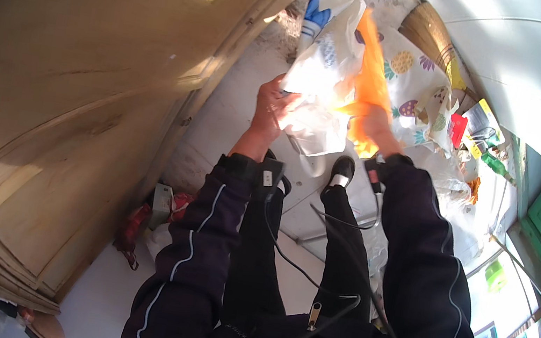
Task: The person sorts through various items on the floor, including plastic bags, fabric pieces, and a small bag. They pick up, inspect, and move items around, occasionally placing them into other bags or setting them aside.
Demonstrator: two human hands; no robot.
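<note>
My left hand (272, 108) grips the edge of a white plastic bag (326, 61), which hangs in front of me in strong glare. My right hand (375, 127) holds an orange plastic bag or thin sheet (370, 73) against the white one. Glare hides part of the fingers and where the two meet. A blue-and-white plastic piece (316, 14) is at the white bag's upper left. Behind the orange piece lies a white sheet printed with pineapples (414, 96).
A wooden cabinet (75, 58) stands at the left. A straw broom (430, 32), a green bottle (495, 163) and packaging (484, 123) lie at the right. A small box (162, 205) and a red bag (133, 227) are near the cabinet. My feet are on the tiled floor (224, 124).
</note>
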